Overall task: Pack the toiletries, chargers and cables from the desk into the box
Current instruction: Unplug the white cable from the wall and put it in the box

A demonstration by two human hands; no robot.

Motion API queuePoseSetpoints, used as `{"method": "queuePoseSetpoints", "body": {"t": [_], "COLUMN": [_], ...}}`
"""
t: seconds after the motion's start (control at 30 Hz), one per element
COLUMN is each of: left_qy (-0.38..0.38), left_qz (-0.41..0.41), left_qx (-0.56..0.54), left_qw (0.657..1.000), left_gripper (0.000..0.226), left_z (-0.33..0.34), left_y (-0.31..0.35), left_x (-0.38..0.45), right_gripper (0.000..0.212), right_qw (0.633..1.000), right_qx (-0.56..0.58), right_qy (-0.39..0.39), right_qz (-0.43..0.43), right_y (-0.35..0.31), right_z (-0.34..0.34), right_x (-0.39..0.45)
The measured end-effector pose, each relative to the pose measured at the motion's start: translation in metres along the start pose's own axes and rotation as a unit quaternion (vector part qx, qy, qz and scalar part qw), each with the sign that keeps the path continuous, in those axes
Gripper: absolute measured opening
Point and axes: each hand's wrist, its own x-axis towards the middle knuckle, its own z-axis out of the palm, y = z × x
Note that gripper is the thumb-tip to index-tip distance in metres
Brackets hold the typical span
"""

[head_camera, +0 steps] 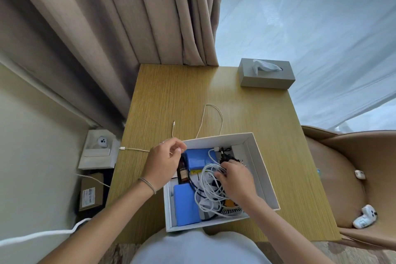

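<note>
Left hand [165, 159]: at the white box [264, 174]'s far-left corner, fingers curled, pinching a white cable [211, 109] looped on the desk [171, 96].
Right hand [234, 180]: inside the box, fingertips pressing the white cable bundle [209, 191]; grip unclear.
Hidden: dark bottle [182, 172] partly covered by the left hand.

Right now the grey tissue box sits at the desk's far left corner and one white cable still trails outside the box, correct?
Not quite. The head view shows the tissue box at the desk's far right corner. The white cable does trail outside the box.
</note>
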Motion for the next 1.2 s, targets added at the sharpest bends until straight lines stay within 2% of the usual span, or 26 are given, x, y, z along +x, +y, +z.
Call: {"method": "queuePoseSetpoints", "body": {"t": [0.1,0.23,0.37,0.57,0.7,0.87,1.03,1.2], "left_qy": [0.026,0.054,0.067,0.052,0.042,0.042,0.054,0.075], "left_qz": [0.0,-0.018,-0.042,-0.074,-0.12,-0.168,-0.211,-0.258], "left_qx": [0.0,0.01,0.028,0.064,0.068,0.055,0.028,0.005], "left_qw": [1.0,0.998,0.996,0.994,0.99,0.983,0.975,0.963], "left_gripper": [0.02,0.023,0.026,0.029,0.029,0.028,0.027,0.026], "left_z": [-0.012,-0.031,-0.044,-0.049,-0.051,-0.056,-0.063,-0.068], "left_y": [-0.003,-0.014,-0.033,-0.061,-0.079,-0.108,-0.141,-0.175], "left_x": [0.008,0.026,0.044,0.05,0.048,0.048,0.046,0.044], "right_gripper": [0.022,0.037,0.021,0.019,0.024,0.026,0.025,0.025], "right_qw": [0.999,0.998,0.991,0.986,0.987,0.994,0.991,0.983], "right_qx": [-0.008,0.024,0.065,0.114,0.122,0.062,0.017,-0.055], "right_qy": [0.029,0.051,0.095,0.076,0.031,-0.063,-0.131,-0.155], "right_qz": [-0.024,-0.04,-0.072,-0.097,-0.104,-0.069,0.013,0.08], "right_y": [-0.001,-0.006,-0.022,-0.068,-0.104,-0.139,-0.157,-0.164], "right_z": [-0.004,-0.019,-0.04,-0.057,-0.054,-0.037,-0.006,0.025], "right_x": [-0.003,0.0,0.016,0.058,0.092,0.142,0.192,0.222]}}
